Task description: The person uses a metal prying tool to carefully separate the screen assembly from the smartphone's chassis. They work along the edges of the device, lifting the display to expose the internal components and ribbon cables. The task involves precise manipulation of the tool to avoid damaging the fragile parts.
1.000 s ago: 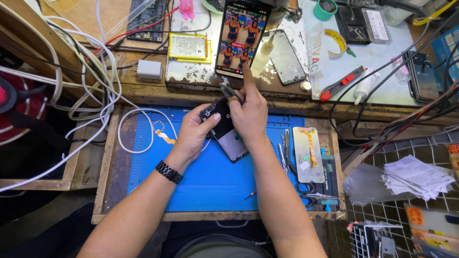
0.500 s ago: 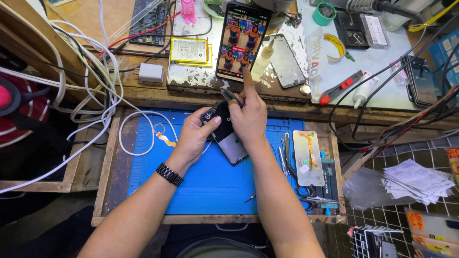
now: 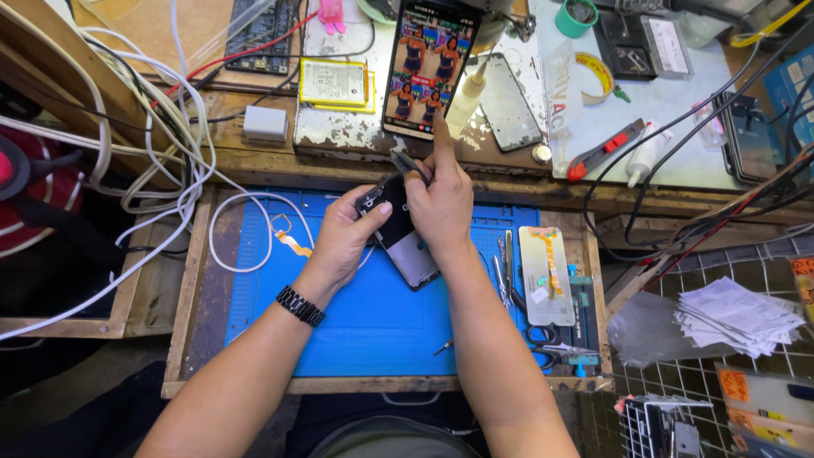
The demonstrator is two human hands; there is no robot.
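Over the blue mat (image 3: 356,331) | left hand (image 3: 343,242) grips opened phone (image 3: 398,237) | right hand (image 3: 441,203) pinches tweezers (image 3: 409,165), index finger touching lit phone (image 3: 428,68) | back off, reassembly left.

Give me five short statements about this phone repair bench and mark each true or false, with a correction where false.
1. The left hand grips an opened dark phone over the blue work mat. True.
2. The right hand is stretched out with its index finger touching the lit phone propped on the shelf. True.
3. The left wrist is bare. False: it wears a black wristband.
4. A screen panel with an orange flex strip lies on the right side of the mat. True.
5. The white cables are piled to the right of the hands. False: they trail on the left side.
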